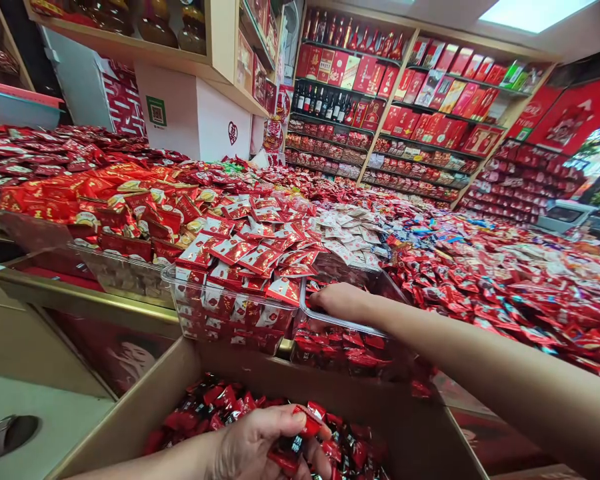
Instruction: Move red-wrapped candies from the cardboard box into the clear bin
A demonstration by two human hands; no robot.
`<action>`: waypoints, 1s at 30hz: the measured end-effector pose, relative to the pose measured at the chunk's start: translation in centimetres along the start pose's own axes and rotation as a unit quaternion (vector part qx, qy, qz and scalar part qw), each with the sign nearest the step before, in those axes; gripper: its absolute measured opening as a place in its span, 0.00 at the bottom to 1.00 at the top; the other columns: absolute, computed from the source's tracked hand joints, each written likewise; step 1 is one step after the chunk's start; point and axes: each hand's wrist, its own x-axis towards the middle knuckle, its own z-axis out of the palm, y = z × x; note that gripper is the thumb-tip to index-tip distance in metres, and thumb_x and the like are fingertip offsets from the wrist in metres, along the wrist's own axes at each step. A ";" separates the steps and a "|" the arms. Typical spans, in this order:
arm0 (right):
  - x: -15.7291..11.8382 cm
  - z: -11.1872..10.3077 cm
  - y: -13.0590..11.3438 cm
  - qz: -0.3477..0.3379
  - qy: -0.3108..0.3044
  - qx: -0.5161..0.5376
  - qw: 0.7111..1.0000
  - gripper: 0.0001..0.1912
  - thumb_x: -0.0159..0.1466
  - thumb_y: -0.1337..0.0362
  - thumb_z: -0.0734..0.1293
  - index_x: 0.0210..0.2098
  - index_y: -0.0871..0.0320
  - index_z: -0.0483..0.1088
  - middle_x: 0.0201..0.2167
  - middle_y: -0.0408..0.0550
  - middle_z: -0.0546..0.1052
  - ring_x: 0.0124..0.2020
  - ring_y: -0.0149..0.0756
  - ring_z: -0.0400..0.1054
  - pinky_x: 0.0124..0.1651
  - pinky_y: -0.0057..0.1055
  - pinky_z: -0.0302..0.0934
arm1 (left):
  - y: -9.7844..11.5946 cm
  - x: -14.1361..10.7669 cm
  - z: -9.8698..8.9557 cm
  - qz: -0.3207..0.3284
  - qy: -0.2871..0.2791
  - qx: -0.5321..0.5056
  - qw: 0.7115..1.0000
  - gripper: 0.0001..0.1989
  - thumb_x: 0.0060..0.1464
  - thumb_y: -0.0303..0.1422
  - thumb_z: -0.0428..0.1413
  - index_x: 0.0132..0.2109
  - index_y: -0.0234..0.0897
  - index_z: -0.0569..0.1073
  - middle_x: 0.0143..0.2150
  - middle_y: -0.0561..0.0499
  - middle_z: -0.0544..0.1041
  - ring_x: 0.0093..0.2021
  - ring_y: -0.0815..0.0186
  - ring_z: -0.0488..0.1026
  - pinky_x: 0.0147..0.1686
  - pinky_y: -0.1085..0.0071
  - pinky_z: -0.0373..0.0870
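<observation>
In the head view, the left hand (267,433) is over the cardboard box (265,365), palm turned partly up, its thumb and fingers closed on a few red-and-black wrapped pieces (307,421). The thumb presses the uppermost one; the fingers curl beneath, and the lower edge of the picture cuts off part of the hand. Its grip hides how many pieces it has. More wrapped pieces of this kind lie loose inside the box, around and behind the hand.

The right hand (343,301), well apart from the left, dips into a clear plastic bin (347,325) just beyond the box's far wall. Red wrapped pieces show through the bin's front. The fingertips are hidden there, so I cannot tell whether they grasp anything. Beyond the box, left of that bin, a second tub (235,300) holds red-and-white packets (255,250).
</observation>
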 end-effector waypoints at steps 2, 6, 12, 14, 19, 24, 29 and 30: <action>0.3 0.2 0.0 0.006 0.007 -0.003 1.000 0.15 0.55 0.55 0.56 0.33 0.58 0.67 0.30 0.51 0.72 0.32 0.37 0.66 0.27 0.25 0.52 | -0.1 0.0 -0.1 -0.004 0.000 -0.003 1.000 0.16 0.48 0.37 0.43 0.41 0.31 0.66 0.36 0.42 0.71 0.27 0.70 0.67 0.23 0.77 0.52; 0.1 0.2 0.2 0.012 0.009 -0.009 1.000 0.13 0.54 0.56 0.57 0.32 0.57 0.67 0.29 0.49 0.72 0.30 0.36 0.66 0.25 0.25 0.51 | -0.1 0.1 0.0 -0.008 0.000 -0.005 1.000 0.16 0.47 0.37 0.45 0.41 0.31 0.66 0.35 0.42 0.71 0.26 0.71 0.66 0.24 0.77 0.52; -1.0 0.2 0.5 0.044 0.022 0.003 0.999 0.19 0.55 0.51 0.54 0.32 0.58 0.67 0.27 0.50 0.72 0.28 0.36 0.66 0.25 0.25 0.51 | -0.1 0.1 0.2 0.008 -0.019 -0.026 0.999 0.17 0.47 0.35 0.45 0.41 0.29 0.67 0.34 0.42 0.71 0.25 0.72 0.65 0.26 0.78 0.53; -1.1 0.4 0.6 0.034 0.021 0.029 0.999 0.19 0.55 0.51 0.55 0.32 0.58 0.67 0.26 0.50 0.72 0.27 0.34 0.65 0.25 0.25 0.51 | 0.0 0.1 0.2 0.009 -0.019 -0.033 0.999 0.17 0.46 0.36 0.46 0.40 0.27 0.67 0.34 0.41 0.71 0.26 0.72 0.65 0.27 0.77 0.54; -1.2 -0.9 1.4 0.037 0.089 0.099 0.990 0.13 0.55 0.57 0.58 0.30 0.59 0.68 0.25 0.47 0.72 0.26 0.31 0.63 0.27 0.24 0.52 | 0.0 0.1 0.3 -0.008 -0.003 -0.032 0.999 0.21 0.34 0.20 0.48 0.41 0.32 0.65 0.35 0.45 0.72 0.30 0.70 0.68 0.30 0.75 0.56; -5.5 -4.6 -1.6 0.081 0.262 0.205 0.940 0.09 0.56 0.62 0.57 0.30 0.59 0.66 0.25 0.44 0.70 0.26 0.28 0.61 0.29 0.24 0.53 | 0.7 -0.1 0.8 0.018 -0.024 0.007 1.000 0.21 0.41 0.19 0.48 0.45 0.36 0.60 0.44 0.44 0.67 0.41 0.62 0.68 0.39 0.66 0.57; -10.3 -1.5 -9.2 0.107 0.179 0.360 0.909 0.08 0.55 0.63 0.58 0.32 0.56 0.66 0.27 0.44 0.70 0.27 0.28 0.61 0.29 0.23 0.55 | 1.1 -0.5 1.4 0.006 -0.063 0.058 0.996 0.19 0.45 0.24 0.51 0.47 0.38 0.59 0.47 0.45 0.64 0.45 0.60 0.65 0.45 0.60 0.55; -10.6 -0.1 -10.5 0.117 0.165 0.383 0.901 0.09 0.54 0.63 0.59 0.35 0.56 0.65 0.29 0.45 0.70 0.29 0.29 0.62 0.30 0.24 0.55 | 1.0 -0.5 1.5 0.001 -0.067 0.083 0.994 0.18 0.46 0.25 0.51 0.45 0.38 0.60 0.45 0.46 0.66 0.45 0.61 0.65 0.45 0.60 0.55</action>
